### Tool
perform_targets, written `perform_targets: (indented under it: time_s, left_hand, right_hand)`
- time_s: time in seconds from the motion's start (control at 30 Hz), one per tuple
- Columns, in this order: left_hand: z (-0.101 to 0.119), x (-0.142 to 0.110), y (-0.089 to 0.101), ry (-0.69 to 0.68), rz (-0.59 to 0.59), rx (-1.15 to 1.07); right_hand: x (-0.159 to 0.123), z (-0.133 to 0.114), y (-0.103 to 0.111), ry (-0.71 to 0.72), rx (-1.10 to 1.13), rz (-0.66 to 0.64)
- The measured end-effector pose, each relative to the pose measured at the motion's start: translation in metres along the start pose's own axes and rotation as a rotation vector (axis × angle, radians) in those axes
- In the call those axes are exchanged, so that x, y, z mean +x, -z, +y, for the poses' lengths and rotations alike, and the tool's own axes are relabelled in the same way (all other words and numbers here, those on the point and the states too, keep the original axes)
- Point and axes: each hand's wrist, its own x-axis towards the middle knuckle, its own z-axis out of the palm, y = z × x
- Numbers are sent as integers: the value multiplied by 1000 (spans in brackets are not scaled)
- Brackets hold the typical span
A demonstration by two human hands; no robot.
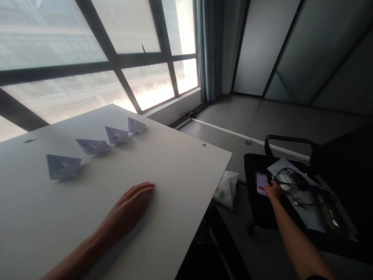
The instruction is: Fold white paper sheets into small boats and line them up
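My left hand [132, 203] rests on the white table [163, 167], fingers stretched out and holding nothing. Over the chair seat [253, 210] on the right, my right hand [273, 189] is closed at the right edge of a phone [262, 184] with a lit, partly blurred screen. Its fingertips are small and dark in the picture. Several folded white paper boats stand in a slanting row on the table's far left part: the nearest boat [64, 167], a second boat [92, 146], another boat [117, 135] and the farthest boat [136, 125].
Beside the phone, black cables [301, 182] lie over white sheets [313, 216] on the chair. A chair armrest [288, 139] rises behind them. A white plastic bag [227, 189] sits on the floor by the table's right edge. Windows [140, 27] line the left side.
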Motion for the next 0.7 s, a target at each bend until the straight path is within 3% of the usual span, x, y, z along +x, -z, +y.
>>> perform_targets:
  time_s: [0.27, 0.47, 0.6, 0.7]
  left_hand:
    - [-8, -4, -2, 3, -29, 40]
    - [-9, -4, -1, 11, -46, 23]
    - [-8, -3, 0, 16, -47, 19]
    - [-8, -4, 0, 22, -55, 19]
  right_hand:
    - [23, -11, -41, 23, -160, -144]
    - [19, 10, -32, 68, -119, -42]
    - [11, 35, -22, -33, -98, 40]
    - [8, 50, -17, -86, -78, 19]
